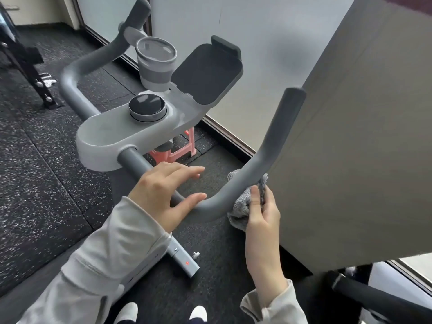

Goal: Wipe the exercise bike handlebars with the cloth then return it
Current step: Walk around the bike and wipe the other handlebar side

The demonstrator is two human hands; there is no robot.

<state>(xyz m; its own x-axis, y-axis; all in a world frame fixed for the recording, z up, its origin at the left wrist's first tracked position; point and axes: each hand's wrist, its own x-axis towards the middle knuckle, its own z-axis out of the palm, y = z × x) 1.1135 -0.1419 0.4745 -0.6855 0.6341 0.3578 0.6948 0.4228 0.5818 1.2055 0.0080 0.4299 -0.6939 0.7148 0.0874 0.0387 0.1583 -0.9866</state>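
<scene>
**Floor under the bike**

I see a dark speckled rubber floor [46,183] in tiles. A pink stool [180,148] stands on it beneath the console, a black rack foot [44,94] sits far left, and my two white shoes [161,313] stand at the near edge.

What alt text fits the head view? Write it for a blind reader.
The right hand presses a grey cloth around the exercise bike's right handlebar; the left hand rests open on the bar beside it.
</scene>
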